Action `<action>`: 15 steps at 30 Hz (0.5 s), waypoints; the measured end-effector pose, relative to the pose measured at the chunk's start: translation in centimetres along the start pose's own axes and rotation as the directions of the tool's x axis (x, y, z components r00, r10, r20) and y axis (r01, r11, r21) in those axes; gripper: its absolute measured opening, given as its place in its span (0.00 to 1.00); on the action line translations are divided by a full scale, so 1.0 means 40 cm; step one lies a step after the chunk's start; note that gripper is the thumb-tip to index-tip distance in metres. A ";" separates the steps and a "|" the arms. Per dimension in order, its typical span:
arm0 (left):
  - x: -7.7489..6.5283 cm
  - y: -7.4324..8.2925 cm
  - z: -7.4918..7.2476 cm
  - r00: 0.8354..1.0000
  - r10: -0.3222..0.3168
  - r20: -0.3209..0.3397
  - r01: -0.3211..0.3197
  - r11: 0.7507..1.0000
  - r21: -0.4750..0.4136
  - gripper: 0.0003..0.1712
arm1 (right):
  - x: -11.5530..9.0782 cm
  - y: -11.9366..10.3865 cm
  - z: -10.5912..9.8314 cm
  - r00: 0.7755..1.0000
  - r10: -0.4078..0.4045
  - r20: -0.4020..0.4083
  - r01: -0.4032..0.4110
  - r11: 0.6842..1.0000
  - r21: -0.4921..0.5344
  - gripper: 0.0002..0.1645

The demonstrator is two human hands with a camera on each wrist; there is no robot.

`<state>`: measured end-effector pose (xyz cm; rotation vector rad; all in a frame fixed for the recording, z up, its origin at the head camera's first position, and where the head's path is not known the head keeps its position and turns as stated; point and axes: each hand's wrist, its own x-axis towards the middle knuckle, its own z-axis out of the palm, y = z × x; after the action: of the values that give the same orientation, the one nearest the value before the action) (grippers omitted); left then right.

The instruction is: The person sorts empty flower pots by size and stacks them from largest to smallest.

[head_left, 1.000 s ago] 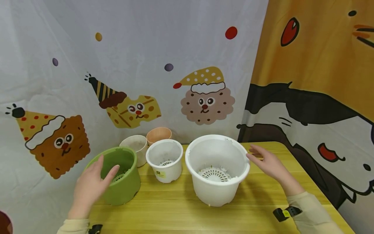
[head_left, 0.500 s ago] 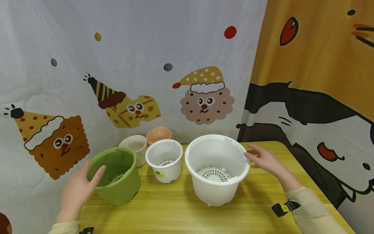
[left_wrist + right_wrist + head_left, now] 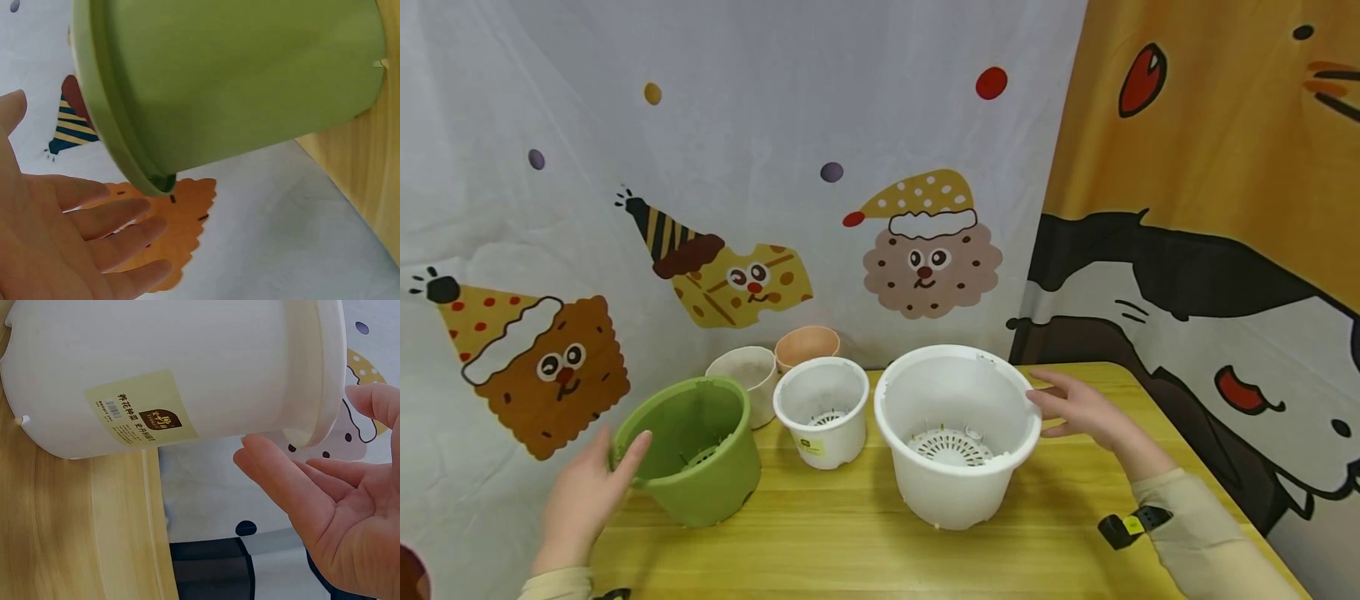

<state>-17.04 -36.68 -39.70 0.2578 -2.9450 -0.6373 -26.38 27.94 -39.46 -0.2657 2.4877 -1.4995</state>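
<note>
A green plastic plant pot (image 3: 715, 475) stands on the left of the wooden table, its slotted bottom showing inside. My left hand (image 3: 583, 492) is at its left rim, fingers spread and extended in the left wrist view, holding nothing. On the right stands a large white plant pot (image 3: 951, 492) with a slotted bottom; the right wrist view shows a label (image 3: 142, 409) on its side. My right hand (image 3: 1082, 412) is beside its right rim, with straight, relaxed fingers close to the wall under the rim and the thumb up at the rim.
Between the two pots stands a smaller white pot (image 3: 831, 442) with a yellow-green label. Behind it are a cream pot (image 3: 760, 392) and a peach pot (image 3: 807, 343). A printed curtain (image 3: 910, 100) hangs close behind the wooden table (image 3: 820, 558).
My left hand has moved left and down, from in front of the green pot to its left rim. My right hand has shifted slightly left at the large white pot. The pots have stayed put.
</note>
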 end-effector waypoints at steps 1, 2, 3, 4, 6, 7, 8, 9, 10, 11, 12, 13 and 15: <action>0.001 -0.003 0.000 1.000 -0.007 0.011 0.007 1.000 -0.004 0.54 | 0.001 -0.001 0.000 1.000 0.004 0.004 -0.004 1.000 0.008 0.47; 0.002 -0.008 -0.001 1.000 -0.015 0.024 0.016 1.000 -0.011 0.55 | 0.001 -0.003 0.000 1.000 0.007 0.010 -0.007 1.000 0.015 0.47; 0.004 -0.011 -0.001 0.999 -0.024 0.038 0.024 1.000 -0.016 0.55 | 0.002 -0.004 0.000 1.000 0.010 0.016 -0.010 1.000 0.023 0.47; 0.005 -0.014 -0.002 0.998 -0.037 0.056 0.039 0.999 -0.027 0.56 | 0.003 -0.004 0.000 1.000 0.011 0.024 -0.011 0.999 0.031 0.47; 0.009 -0.022 -0.001 0.995 -0.064 0.082 0.068 0.997 -0.043 0.57 | 0.006 -0.004 0.000 0.999 0.015 0.035 -0.017 0.999 0.047 0.47; 0.010 -0.025 0.001 0.993 -0.077 0.084 0.081 0.995 -0.050 0.57 | 0.007 -0.005 0.000 0.999 0.022 0.038 -0.024 0.998 0.059 0.47; 0.012 -0.030 0.002 0.992 -0.089 0.093 0.095 0.994 -0.058 0.57 | 0.008 -0.004 0.000 0.999 0.023 0.044 -0.026 0.997 0.068 0.46; 0.014 -0.034 0.004 0.990 -0.101 0.102 0.108 0.992 -0.063 0.58 | 0.010 -0.002 0.000 0.999 0.023 0.048 -0.026 0.997 0.077 0.46; 0.016 -0.039 0.006 0.988 -0.110 0.108 0.118 0.990 -0.071 0.58 | 0.011 -0.001 0.000 0.998 0.022 0.053 -0.027 0.996 0.087 0.46; 0.019 -0.045 0.009 0.987 -0.117 0.114 0.126 0.989 -0.079 0.58 | 0.012 0.000 0.001 0.998 0.024 0.057 -0.029 0.995 0.097 0.46; 0.021 -0.051 0.012 0.984 -0.127 0.127 0.139 0.986 -0.091 0.58 | 0.014 0.001 0.001 0.998 0.024 0.061 -0.031 0.994 0.105 0.45; 0.024 -0.055 0.014 0.980 -0.139 0.139 0.154 0.983 -0.102 0.58 | 0.015 0.001 0.002 0.998 0.024 0.064 -0.031 0.993 0.113 0.45; 0.028 -0.063 0.018 0.972 -0.160 0.171 0.183 0.975 -0.126 0.59 | 0.017 0.002 0.004 0.997 0.027 0.068 -0.035 0.992 0.120 0.45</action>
<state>-17.90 -38.87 -41.32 0.4733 -3.0320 -0.9267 -26.99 27.65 -39.69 -0.2505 2.3281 -1.5955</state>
